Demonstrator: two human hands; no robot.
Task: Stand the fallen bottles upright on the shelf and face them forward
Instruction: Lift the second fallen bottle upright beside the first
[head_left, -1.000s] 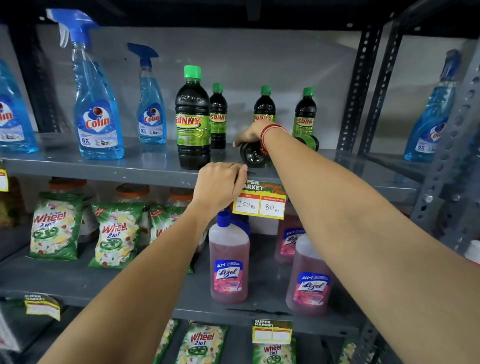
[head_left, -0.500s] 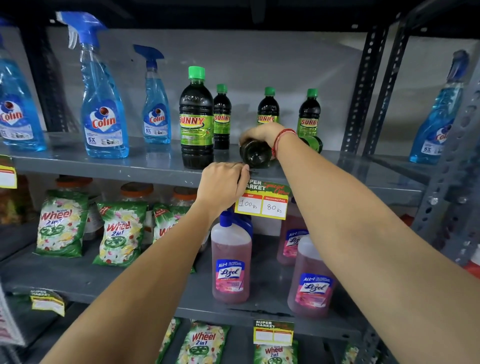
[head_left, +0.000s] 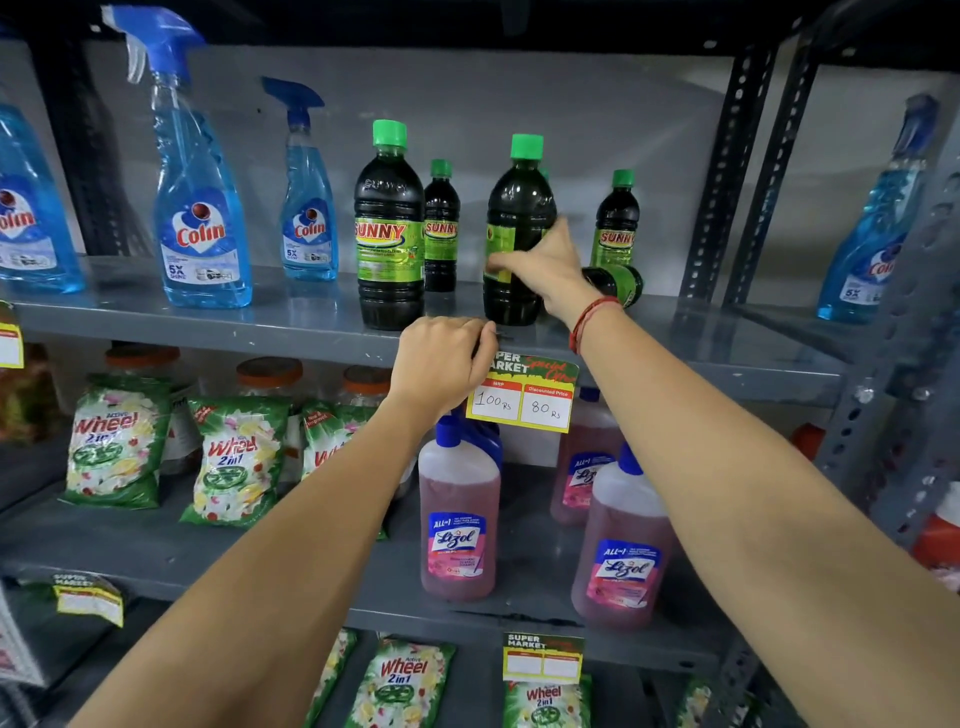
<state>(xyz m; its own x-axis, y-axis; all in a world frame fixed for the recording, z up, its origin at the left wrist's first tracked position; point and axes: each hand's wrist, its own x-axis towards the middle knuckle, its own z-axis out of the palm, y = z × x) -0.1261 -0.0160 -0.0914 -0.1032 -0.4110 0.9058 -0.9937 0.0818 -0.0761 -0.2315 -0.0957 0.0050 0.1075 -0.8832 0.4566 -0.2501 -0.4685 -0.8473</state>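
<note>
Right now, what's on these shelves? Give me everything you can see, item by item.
Colin spray bottles: four, blue, top shelf, three left, one far right.
Upright Sunny bottles: three, dark with green caps, top shelf middle.
Held Sunny bottle: one, upright, label turned sideways.
Fallen Sunny bottle: one, lying behind the wrist.
Wheel packets: several, green, middle and bottom shelves.
Lizol bottles: three, pink, middle shelf.
Price tag: yellow, shelf edge.
Right hand: gripping the bottle.
Left hand: on the shelf edge.

Top shelf: front strip left of the large Sunny bottle is bare up to the Colin sprayer. Right of the held bottle, a fallen bottle lies across the way. Bare shelf beyond it, up to the upright post.
</note>
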